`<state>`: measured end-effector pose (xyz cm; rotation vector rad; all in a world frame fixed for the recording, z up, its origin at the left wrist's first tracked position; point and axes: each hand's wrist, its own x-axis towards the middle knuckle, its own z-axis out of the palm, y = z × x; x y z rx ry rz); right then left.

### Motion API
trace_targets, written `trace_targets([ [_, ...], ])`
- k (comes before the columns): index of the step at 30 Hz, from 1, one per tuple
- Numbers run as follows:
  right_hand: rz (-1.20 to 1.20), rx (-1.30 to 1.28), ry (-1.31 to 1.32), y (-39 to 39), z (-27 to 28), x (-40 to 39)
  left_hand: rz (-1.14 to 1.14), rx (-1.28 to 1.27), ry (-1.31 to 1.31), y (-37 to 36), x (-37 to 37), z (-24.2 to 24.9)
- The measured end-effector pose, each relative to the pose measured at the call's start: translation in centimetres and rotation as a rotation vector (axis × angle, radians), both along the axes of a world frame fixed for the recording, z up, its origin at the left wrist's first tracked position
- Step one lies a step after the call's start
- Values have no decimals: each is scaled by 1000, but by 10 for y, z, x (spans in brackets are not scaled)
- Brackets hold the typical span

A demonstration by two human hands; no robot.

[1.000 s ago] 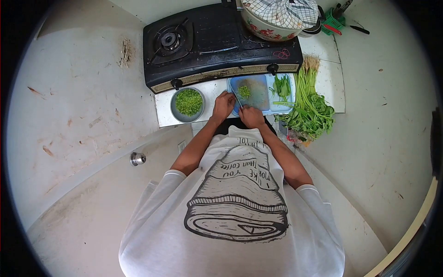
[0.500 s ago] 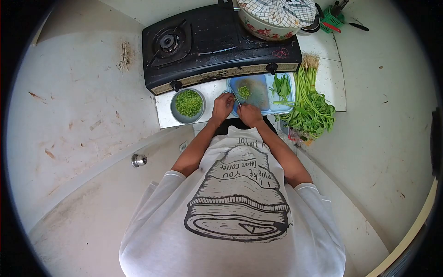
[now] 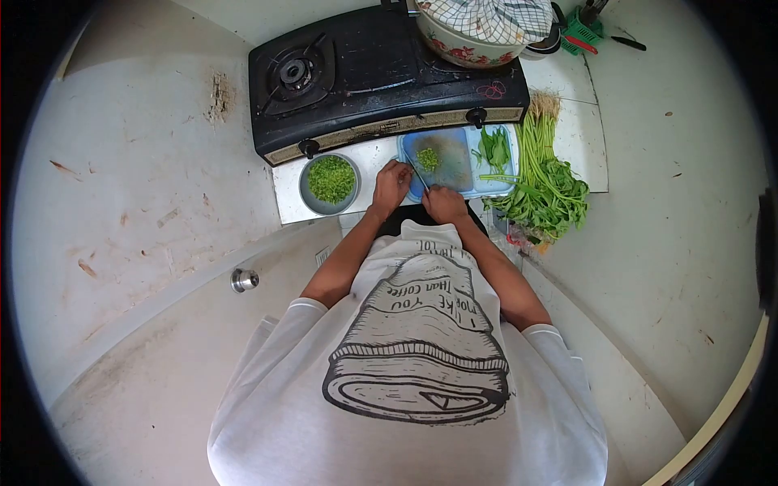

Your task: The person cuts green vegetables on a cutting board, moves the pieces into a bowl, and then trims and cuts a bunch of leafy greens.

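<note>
knife: thin blade lies slanted over the near-left corner of the cutting board, handle in the right hand
right hand: at the near edge of the board, fingers curled shut around the knife handle
left hand: just left of the blade, at the board's left edge; fingers bent down, can't tell whether it pinches anything
chopped greens: small pile on the board, just beyond the blade tip
cutting board: blue, flat on the worktop, directly in front of the stove
bowl: grey, round, left of the board, near the left hand, filled with finely chopped greens
leaves: a few loose ones on the right part of the board
bunch of greens: long stems on the worktop right of the board, roots toward the wall, leafy ends toward the person
worktop: white tile, narrow strip
stove: black gas stove behind the board and bowl, two knobs on its front
pot: flowered on the right burner, covered with a checked cloth
</note>
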<state>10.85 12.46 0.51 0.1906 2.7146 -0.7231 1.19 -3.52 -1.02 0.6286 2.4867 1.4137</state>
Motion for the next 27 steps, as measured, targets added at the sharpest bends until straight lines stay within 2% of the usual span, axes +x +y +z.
trace_targets([
  [21,-18,-37,5,-10,-1,-11,1,4,31,-1,1,1],
  [27,40,24,-11,-12,-1,-19,16,2,36,-2,1,-3],
])
